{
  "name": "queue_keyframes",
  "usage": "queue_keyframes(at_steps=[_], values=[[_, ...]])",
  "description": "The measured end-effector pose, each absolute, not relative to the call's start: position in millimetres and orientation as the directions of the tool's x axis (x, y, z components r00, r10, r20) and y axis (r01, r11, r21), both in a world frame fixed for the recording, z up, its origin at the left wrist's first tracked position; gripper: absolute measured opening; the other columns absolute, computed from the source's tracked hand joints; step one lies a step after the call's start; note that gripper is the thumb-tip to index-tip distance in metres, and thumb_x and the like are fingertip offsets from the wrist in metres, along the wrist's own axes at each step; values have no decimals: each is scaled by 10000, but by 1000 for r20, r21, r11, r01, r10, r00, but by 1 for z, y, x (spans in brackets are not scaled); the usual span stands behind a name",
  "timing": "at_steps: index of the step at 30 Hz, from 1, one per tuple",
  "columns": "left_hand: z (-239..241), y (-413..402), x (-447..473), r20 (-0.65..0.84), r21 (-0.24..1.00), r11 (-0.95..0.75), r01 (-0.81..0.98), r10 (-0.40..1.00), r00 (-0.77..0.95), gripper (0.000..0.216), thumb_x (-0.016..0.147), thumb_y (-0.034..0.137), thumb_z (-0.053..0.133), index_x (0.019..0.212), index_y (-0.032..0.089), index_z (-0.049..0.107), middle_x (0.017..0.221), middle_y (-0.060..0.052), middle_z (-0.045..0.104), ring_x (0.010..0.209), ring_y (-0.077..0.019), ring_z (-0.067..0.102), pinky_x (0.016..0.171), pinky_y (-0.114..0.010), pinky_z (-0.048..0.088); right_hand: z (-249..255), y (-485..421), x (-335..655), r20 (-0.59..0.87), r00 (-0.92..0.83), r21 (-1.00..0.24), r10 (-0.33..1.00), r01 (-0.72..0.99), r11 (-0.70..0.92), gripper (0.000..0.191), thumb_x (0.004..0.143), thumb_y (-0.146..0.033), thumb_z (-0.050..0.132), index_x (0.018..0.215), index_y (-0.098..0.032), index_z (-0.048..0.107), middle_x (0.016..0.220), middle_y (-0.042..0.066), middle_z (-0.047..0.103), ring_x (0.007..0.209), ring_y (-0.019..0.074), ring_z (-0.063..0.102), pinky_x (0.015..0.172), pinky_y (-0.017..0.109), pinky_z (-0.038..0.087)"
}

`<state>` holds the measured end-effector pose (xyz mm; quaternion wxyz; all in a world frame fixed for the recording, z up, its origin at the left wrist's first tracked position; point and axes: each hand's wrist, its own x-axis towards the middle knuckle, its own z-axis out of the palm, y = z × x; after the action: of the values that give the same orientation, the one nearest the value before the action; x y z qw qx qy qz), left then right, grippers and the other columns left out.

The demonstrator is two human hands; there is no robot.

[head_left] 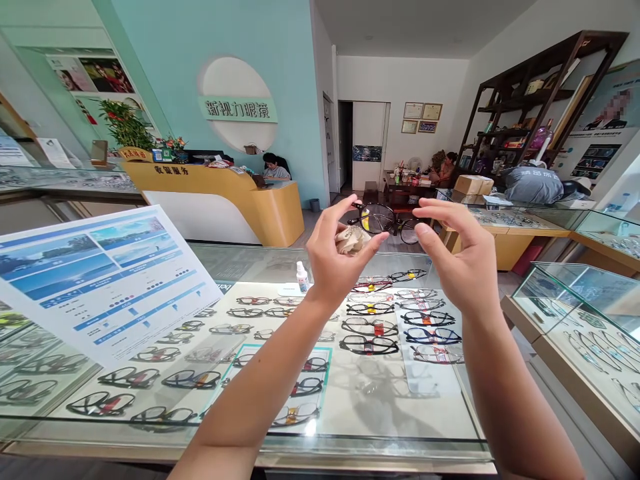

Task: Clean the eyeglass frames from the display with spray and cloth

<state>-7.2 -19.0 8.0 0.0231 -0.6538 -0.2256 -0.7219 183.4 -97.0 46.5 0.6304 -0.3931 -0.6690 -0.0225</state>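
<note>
I hold a pair of black-framed glasses (387, 221) up in front of me, above the glass display counter (400, 440). My left hand (336, 253) is closed, pinching the left lens between thumb and fingers, with a crumpled beige cloth (351, 240) bunched in its palm. My right hand (457, 257) grips the right side of the frame with curled fingers.
Under the counter glass lie rows of several glasses frames (373, 327). A small white spray bottle (302, 277) stands on the counter. A printed chart (107, 277) leans at left. A yellow reception desk (240, 200) with a seated person stands behind; more showcases (575, 313) at right.
</note>
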Motion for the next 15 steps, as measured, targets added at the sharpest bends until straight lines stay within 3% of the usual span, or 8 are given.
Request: queue_keyframes(at_steps=[7, 15], values=[[10, -29, -4, 947, 321, -906, 277, 310, -86, 781, 785, 649, 906, 1406, 244, 663, 1326, -123, 773, 1145, -275, 779, 905, -377, 678, 45, -93, 187, 821, 23, -479, 570, 571, 667, 125, 997, -344, 714, 1045, -304, 822, 1276, 63, 806, 1268, 296, 715, 1158, 566, 491], [22, -30, -13, 890, 447, -888, 107, 453, 46, 703, 770, 550, 957, 1344, 248, 688, 1222, -109, 805, 1158, -264, 787, 961, -379, 672, 48, -92, 194, 741, -48, -595, 670, 418, 687, 109, 962, -327, 738, 1000, -282, 830, 1247, 62, 822, 1232, 279, 735, 1124, 529, 524]])
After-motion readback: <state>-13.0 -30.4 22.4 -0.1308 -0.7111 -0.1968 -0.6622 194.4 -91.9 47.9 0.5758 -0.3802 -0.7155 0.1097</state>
